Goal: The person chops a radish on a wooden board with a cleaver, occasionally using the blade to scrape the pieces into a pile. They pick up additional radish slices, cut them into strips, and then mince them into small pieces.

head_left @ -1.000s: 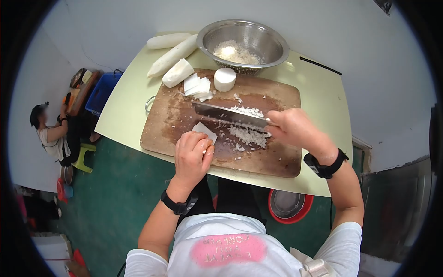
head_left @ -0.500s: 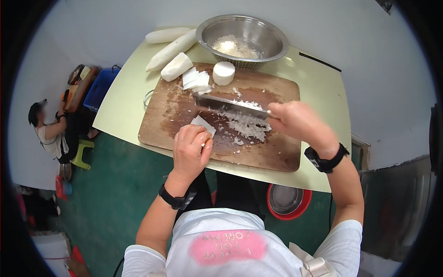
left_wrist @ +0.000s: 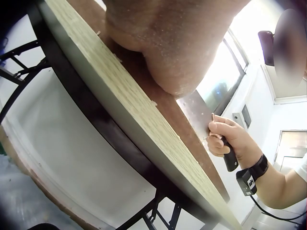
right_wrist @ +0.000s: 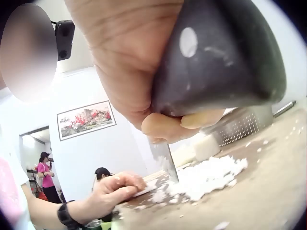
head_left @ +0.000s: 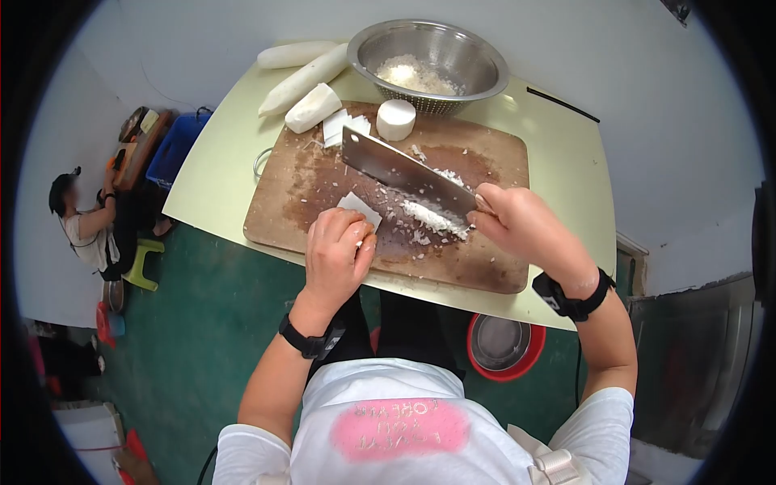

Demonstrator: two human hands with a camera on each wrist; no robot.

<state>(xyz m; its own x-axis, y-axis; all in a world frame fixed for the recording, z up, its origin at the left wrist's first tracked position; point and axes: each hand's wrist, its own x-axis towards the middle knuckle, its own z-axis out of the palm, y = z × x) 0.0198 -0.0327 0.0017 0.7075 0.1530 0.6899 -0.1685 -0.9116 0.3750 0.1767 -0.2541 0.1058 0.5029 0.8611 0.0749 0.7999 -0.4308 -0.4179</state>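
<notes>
My right hand (head_left: 521,229) grips a cleaver (head_left: 408,174) by its black handle (right_wrist: 216,62). The broad blade slants over the wooden cutting board (head_left: 275,214), its far end overlapping a fan of thin white radish slices (head_left: 335,128) in the head view. Beneath and beside the blade lies a heap of finely chopped radish (head_left: 435,220). Left of that heap, my left hand (head_left: 335,250) holds thin radish slices (head_left: 361,208) against the board with curled fingers. Bits of radish stick to those fingers.
A steel colander (head_left: 485,69) with chopped radish inside stands behind the board. Whole radishes (head_left: 303,81), a cut length (head_left: 314,109) and a short round chunk (head_left: 396,120) lie nearby. Left of the table, another person (head_left: 93,226) sits. A red basin (head_left: 505,368) is on the floor.
The right hand has raised and tilted the cleaver, its far end swinging away toward the back of the board. The left hand stays on the slices.
</notes>
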